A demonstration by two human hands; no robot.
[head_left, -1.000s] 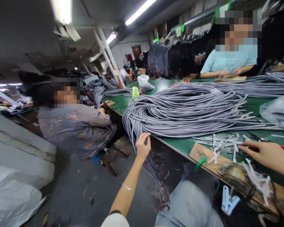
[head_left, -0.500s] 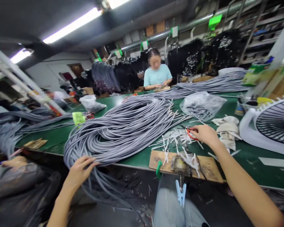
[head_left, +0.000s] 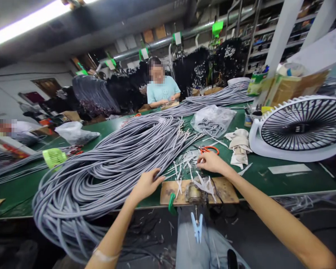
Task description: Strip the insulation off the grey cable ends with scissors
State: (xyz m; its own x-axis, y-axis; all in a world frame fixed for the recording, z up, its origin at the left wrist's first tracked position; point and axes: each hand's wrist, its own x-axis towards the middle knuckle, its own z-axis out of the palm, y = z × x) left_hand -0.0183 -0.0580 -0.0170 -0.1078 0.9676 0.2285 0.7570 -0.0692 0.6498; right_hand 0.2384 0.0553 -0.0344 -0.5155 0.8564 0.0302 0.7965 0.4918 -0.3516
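My left hand [head_left: 147, 183] is over the near right side of a large coil of grey cable [head_left: 114, 149]. Its fingers are bent, thumb apart, with nothing seen between them. My right hand [head_left: 212, 163] hovers low over white strips [head_left: 188, 160], fingers curled together; whatever they pinch is hidden. Just behind it lie orange-handled scissors [head_left: 210, 149], free of the hand. Below both hands, a small motor [head_left: 194, 192] sits on a wooden board [head_left: 229, 188] at the table edge, white strips draped over it. A light-blue clip [head_left: 196, 226] hangs from its shaft.
A white fan [head_left: 254, 142] stands at right, beside a crumpled cloth [head_left: 238, 144]. Behind the coil lies a clear bag [head_left: 212, 119] with short grey pieces. A green fan-shaped item [head_left: 53, 157] is at left. Across the green table [head_left: 285, 183] sits a person [head_left: 164, 91].
My right hand has left the scissors on the table and come nearer the motor. My left hand has moved right, from the coil's near left end. The view has turned right.
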